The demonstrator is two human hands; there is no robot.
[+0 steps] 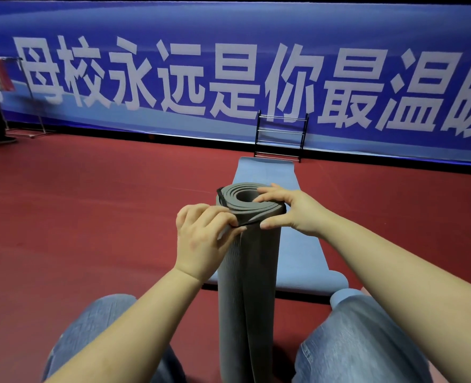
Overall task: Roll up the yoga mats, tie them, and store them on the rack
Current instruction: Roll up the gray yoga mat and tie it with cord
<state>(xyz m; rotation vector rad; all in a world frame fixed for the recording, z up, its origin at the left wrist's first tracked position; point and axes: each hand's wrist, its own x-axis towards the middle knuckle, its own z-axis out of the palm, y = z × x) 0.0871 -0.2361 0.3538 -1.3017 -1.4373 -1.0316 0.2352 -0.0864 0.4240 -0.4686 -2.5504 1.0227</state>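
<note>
Grey rolled yoga mat is stood upright between the knees. Black strap is pinched by left hand; roll top is gripped by right hand. Risk, judged: strap slipping off the rim, roll loosening.

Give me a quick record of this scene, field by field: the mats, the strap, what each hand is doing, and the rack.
grey mat: rolled, standing upright between the knees
strap: black, around the roll's top end
left hand: pinches the strap at the roll's left side
right hand: holds the roll's top rim
blue mat: flat on the red floor, unrolled
rack: black, by the banner, no mats visible on it
</note>
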